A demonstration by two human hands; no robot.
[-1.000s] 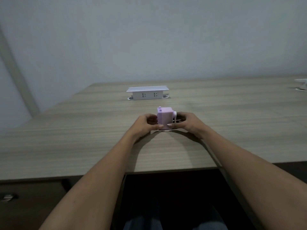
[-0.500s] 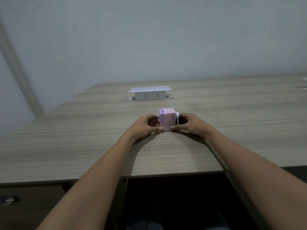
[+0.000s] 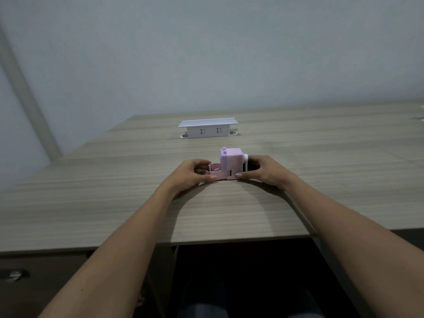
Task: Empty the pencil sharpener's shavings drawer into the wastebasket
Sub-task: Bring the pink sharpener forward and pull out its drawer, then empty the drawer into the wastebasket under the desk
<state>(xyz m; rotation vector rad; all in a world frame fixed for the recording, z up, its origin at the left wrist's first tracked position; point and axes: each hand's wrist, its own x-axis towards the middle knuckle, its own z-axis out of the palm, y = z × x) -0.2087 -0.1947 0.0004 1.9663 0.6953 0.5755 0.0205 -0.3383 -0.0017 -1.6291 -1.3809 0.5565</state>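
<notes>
A small lilac pencil sharpener (image 3: 231, 161) with a white crank on its right side stands on the wooden desk (image 3: 229, 210). Its pale pink shavings drawer (image 3: 216, 171) sticks out to the left, partly slid from the body. My left hand (image 3: 195, 172) grips the drawer's left end with thumb and fingers. My right hand (image 3: 260, 169) holds the sharpener's right side, the thumb pressed against its lower front. What lies inside the drawer is too small to tell. No wastebasket shows in the head view.
A white pop-up power socket box (image 3: 207, 129) stands on the desk behind the sharpener. The desk's front edge runs just below my forearms, with dark leg space beneath. A drawer front with a metal handle (image 3: 15, 275) sits at lower left.
The drawer has slid out leftward from the sharpener as my left hand pulled it. My right hand keeps holding the body in place.
</notes>
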